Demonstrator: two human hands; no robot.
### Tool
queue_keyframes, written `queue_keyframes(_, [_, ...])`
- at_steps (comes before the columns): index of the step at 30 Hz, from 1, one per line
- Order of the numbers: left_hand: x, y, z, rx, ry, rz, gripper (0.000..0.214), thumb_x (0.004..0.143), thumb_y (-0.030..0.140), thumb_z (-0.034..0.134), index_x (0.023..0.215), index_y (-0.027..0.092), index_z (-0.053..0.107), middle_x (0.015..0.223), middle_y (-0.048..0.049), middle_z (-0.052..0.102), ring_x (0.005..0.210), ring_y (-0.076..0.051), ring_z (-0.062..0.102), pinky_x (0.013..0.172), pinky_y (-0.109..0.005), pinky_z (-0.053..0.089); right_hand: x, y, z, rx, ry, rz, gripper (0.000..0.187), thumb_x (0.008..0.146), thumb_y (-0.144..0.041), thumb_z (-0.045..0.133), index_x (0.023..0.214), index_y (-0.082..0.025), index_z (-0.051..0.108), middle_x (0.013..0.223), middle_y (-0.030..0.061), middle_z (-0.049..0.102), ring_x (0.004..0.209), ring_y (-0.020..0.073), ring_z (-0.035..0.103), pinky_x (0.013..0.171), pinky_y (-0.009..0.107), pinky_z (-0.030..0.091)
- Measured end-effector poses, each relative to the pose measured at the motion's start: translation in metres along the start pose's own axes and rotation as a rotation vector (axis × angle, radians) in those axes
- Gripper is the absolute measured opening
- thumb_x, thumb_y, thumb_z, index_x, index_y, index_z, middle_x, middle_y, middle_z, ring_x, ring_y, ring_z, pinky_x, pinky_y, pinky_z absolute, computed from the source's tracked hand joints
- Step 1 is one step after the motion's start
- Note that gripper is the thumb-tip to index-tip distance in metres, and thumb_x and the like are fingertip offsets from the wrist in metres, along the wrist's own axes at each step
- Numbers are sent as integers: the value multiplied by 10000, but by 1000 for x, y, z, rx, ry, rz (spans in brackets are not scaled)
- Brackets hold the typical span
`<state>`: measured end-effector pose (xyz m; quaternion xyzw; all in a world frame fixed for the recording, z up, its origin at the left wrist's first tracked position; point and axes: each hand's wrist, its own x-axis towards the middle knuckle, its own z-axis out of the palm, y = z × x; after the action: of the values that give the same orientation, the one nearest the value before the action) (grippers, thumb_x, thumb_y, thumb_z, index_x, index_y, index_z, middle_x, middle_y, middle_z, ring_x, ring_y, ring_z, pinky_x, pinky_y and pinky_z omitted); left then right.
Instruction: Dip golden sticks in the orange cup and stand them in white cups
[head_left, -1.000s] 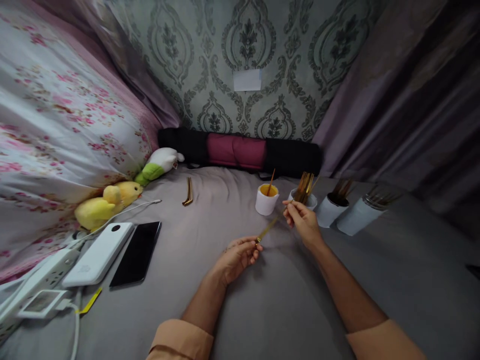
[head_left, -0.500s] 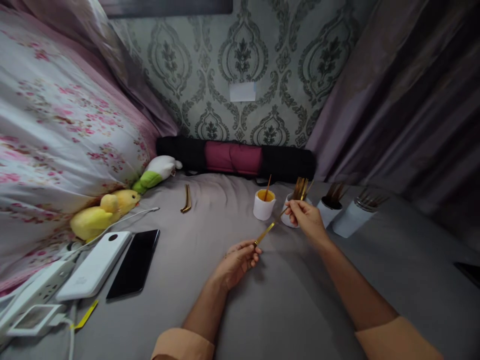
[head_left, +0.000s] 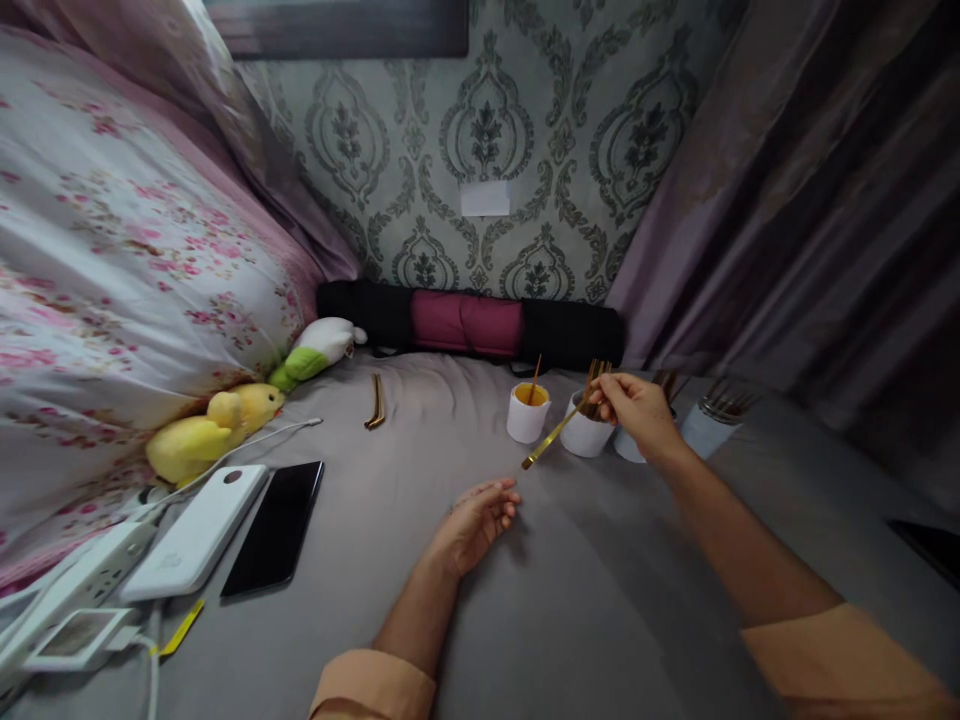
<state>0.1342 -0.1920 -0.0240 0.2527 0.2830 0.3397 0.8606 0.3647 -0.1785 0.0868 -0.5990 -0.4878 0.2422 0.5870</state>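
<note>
Wall (head_left: 487, 120): papered in grey-green damask pattern; small white plate (head_left: 485, 198) at mid-height.
Drapes: floral curtain (head_left: 157, 230) at left, mauve satin-like curtain (head_left: 705, 220) at right, both hanging in folds.
Right hand (head_left: 634, 408): thumb and fingertips closed in a pinch on the handle of a paintbrush (head_left: 556, 434).
Left hand (head_left: 476, 525): half open, fingers loosely curled, just below the bristles and slightly apart from them.
Paintbrush: slim, brass-toned, slanting down leftward from the right hand; flat brown tip lowermost. Crossing in front of the brush cup (head_left: 587, 438); contact with its rim impossible to tell.
Brush cup: white, cylindrical, packed with gold-toned brushes (head_left: 592, 376) standing upright.
Short cup (head_left: 527, 421): white outside, yellow-orange inside, orange-brown stick (head_left: 535, 378) leaning within; just left of the brush cup.
Two far containers: pale third holder (head_left: 628, 446) and taller jar (head_left: 706, 432), partly hidden by the right hand and forearm.
Bent rods (head_left: 375, 402): gold-toned, paired, lying flat.
Cloth (head_left: 435, 460): grey, rumpled toward the wall.
Open room: smooth cloth between left hand and black phone (head_left: 274, 530), and between the forearms.
Limits: black-and-maroon roll (head_left: 469, 325) along the back, row of cups at right.
</note>
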Motion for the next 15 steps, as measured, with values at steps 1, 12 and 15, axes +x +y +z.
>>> queue_keyframes(1, [0,0,-1,-8,-2,3,239,732,197,573,940,81,549,770,-76,595,588,-78,525,556,-206,403,3,-5,-2,-6,12,-16,295,735,-432,525,742,-142,579,618,28,588,396,50,426,347,178,318])
queue_keyframes(12, [-2,2,-2,-88,0,-6,221,753,190,547,952,93,542,757,-46,569,595,-65,521,530,-179,401,46,-40,-14,-95,206,-139,266,761,-401,508,720,-148,579,606,32,578,395,52,429,347,175,316])
queue_keyframes(15, [-2,3,-3,-106,10,-9,224,757,194,545,957,94,542,753,-42,567,592,-63,520,525,-177,399,61,-43,-10,-153,232,-185,307,761,-433,491,738,-138,574,633,42,592,397,48,435,351,169,320])
